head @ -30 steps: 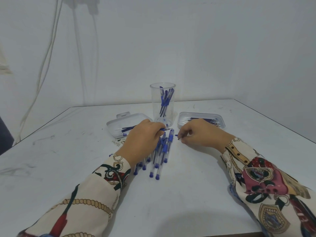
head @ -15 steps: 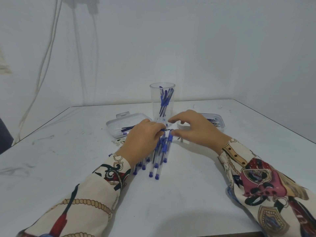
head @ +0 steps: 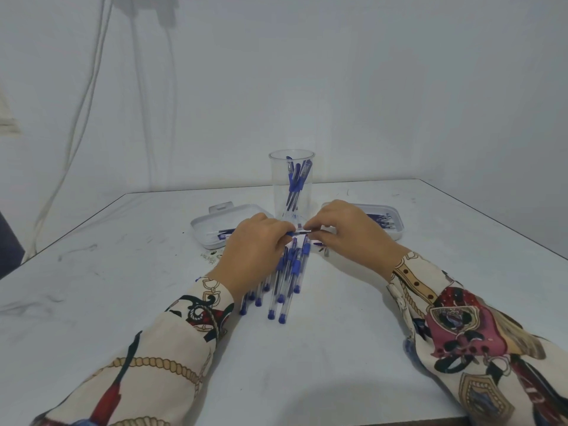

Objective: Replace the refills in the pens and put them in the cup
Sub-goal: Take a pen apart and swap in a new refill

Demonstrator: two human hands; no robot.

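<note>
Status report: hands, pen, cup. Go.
Left hand and right hand both pinch one pen above the loose pens. Cup upright behind, pens inside. Path unobstructed.

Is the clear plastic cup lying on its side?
No, the clear plastic cup stands upright on the white table with blue pens inside.

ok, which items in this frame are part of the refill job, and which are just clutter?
Job:
- clear pen with blue grip, held between left hand and right hand
- pile of clear blue-capped pens
- tall clear plastic cup holding pens
- left white tray
- right white tray with refills

Lying about:
- white cables on the wall
- small paper scrap
</note>
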